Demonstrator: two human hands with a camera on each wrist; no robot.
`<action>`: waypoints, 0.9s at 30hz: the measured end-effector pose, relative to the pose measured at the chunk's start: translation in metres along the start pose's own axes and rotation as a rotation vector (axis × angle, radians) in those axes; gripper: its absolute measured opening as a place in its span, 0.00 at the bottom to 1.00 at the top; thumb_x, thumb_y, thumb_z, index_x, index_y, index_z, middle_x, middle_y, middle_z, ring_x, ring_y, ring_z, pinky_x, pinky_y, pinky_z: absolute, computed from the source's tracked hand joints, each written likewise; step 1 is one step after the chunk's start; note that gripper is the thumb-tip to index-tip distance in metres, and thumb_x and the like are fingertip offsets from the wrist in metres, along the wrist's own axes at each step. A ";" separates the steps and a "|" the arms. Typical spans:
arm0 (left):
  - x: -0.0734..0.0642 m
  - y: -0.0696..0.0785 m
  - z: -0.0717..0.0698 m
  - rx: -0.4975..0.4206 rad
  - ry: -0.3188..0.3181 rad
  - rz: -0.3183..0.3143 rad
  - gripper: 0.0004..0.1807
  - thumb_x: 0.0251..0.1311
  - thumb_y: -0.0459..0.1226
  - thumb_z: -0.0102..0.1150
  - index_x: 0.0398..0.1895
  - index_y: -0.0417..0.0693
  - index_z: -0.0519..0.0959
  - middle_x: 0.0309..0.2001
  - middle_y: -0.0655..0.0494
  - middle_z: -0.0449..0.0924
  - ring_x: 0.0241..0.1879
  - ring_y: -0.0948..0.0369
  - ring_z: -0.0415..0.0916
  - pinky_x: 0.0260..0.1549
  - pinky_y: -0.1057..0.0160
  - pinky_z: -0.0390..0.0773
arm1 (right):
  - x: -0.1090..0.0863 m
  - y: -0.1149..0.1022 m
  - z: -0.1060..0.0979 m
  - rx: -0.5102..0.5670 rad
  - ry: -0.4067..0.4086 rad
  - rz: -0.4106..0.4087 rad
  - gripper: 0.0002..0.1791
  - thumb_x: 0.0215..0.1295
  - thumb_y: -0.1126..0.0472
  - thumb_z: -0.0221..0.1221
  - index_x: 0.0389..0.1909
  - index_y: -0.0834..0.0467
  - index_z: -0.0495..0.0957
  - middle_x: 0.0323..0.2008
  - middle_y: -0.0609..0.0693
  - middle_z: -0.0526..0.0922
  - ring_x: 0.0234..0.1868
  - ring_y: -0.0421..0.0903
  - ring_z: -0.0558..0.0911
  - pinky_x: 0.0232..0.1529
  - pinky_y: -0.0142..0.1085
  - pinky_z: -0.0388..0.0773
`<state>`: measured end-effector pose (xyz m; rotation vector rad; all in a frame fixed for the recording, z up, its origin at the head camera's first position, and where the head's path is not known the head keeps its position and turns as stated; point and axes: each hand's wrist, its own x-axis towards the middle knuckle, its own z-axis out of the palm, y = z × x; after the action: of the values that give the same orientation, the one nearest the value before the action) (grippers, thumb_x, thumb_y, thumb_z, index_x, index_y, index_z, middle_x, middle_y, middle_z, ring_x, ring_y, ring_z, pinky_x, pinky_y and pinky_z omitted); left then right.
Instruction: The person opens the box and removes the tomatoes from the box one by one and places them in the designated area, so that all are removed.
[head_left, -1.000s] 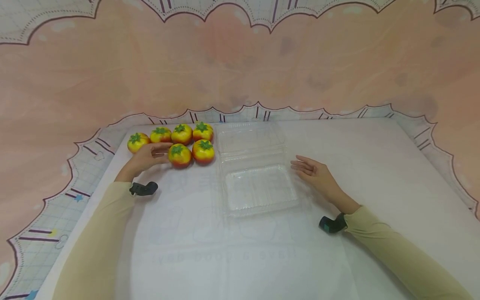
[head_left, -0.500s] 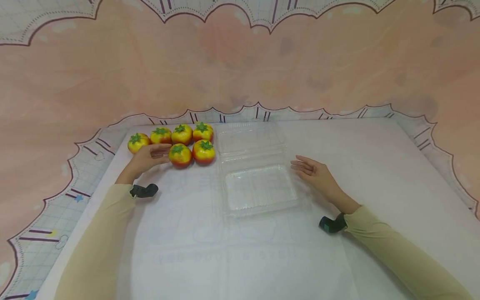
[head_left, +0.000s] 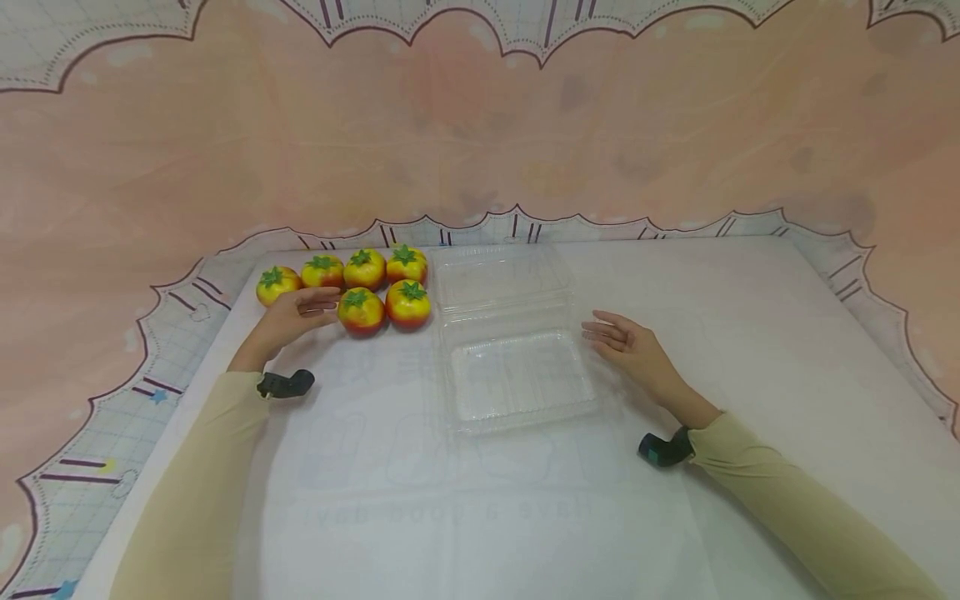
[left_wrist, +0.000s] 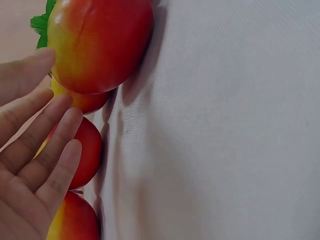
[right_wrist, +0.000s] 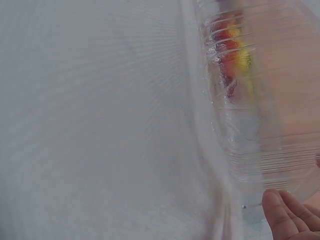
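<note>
Several red-and-yellow tomatoes with green star-shaped tops stand in two rows at the back left in the head view. My left hand (head_left: pixel 292 321) is beside the front-left tomato (head_left: pixel 362 313), fingers extended and holding nothing. In the left wrist view, that tomato (left_wrist: pixel 102 42) fills the top, just past the thumb. A clear plastic clamshell box (head_left: pixel 519 421) lies opened flat, its lid toward the back, with nothing inside. At its right side is my right hand (head_left: pixel 633 350), fingers loosely extended. The right wrist view shows those fingers (right_wrist: pixel 282 215) close to the clear box wall (right_wrist: pixel 272 160).
The white-covered table (head_left: pixel 360 517) reaches back to a patterned peach cloth (head_left: pixel 480 125). A second front tomato (head_left: pixel 408 305) stands between the front-left one and the box. The leftmost tomato (head_left: pixel 276 285) is behind my left hand. Dark wrist cameras (head_left: pixel 663 448) jut from both sleeves.
My left hand has drawn back very slightly to the left of the front-left tomato. The right hand, the box and the tomatoes look the same.
</note>
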<state>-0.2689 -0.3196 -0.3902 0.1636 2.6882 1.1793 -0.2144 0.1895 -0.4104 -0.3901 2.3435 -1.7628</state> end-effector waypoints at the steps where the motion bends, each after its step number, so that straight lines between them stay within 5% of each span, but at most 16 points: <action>1: -0.001 0.000 0.000 -0.005 0.005 -0.001 0.33 0.63 0.45 0.56 0.68 0.41 0.62 0.64 0.37 0.67 0.63 0.42 0.65 0.61 0.45 0.67 | 0.000 0.000 0.000 0.008 0.001 0.003 0.30 0.66 0.71 0.51 0.68 0.70 0.55 0.63 0.69 0.66 0.58 0.38 0.76 0.49 0.18 0.74; 6: -0.006 0.003 0.000 -0.033 0.033 0.015 0.32 0.65 0.43 0.54 0.69 0.41 0.60 0.66 0.38 0.64 0.65 0.43 0.63 0.63 0.45 0.64 | 0.000 0.001 0.000 0.041 0.002 0.006 0.31 0.66 0.71 0.51 0.68 0.70 0.54 0.64 0.70 0.65 0.51 0.25 0.76 0.49 0.18 0.74; 16: -0.021 0.029 0.011 -0.046 0.121 0.067 0.29 0.66 0.40 0.52 0.69 0.43 0.61 0.66 0.40 0.65 0.66 0.44 0.61 0.63 0.44 0.63 | 0.001 0.001 -0.001 0.007 0.006 -0.005 0.29 0.67 0.68 0.51 0.67 0.70 0.55 0.63 0.69 0.67 0.50 0.24 0.75 0.49 0.18 0.74; 22: -0.032 0.052 0.024 -0.029 0.110 0.169 0.27 0.64 0.37 0.54 0.67 0.42 0.64 0.64 0.38 0.66 0.65 0.42 0.62 0.64 0.41 0.61 | 0.001 0.001 0.000 0.021 0.006 -0.001 0.30 0.67 0.69 0.51 0.67 0.70 0.55 0.63 0.69 0.66 0.50 0.25 0.75 0.49 0.18 0.74; 27: -0.035 0.069 0.044 0.013 0.025 0.276 0.25 0.63 0.37 0.56 0.63 0.40 0.67 0.63 0.40 0.69 0.62 0.44 0.66 0.62 0.43 0.65 | 0.000 0.001 0.001 0.011 0.007 -0.003 0.30 0.67 0.68 0.52 0.67 0.69 0.55 0.63 0.69 0.66 0.53 0.27 0.76 0.49 0.18 0.74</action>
<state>-0.2234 -0.2474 -0.3635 0.5407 2.7608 1.2430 -0.2143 0.1891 -0.4118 -0.3864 2.3384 -1.7800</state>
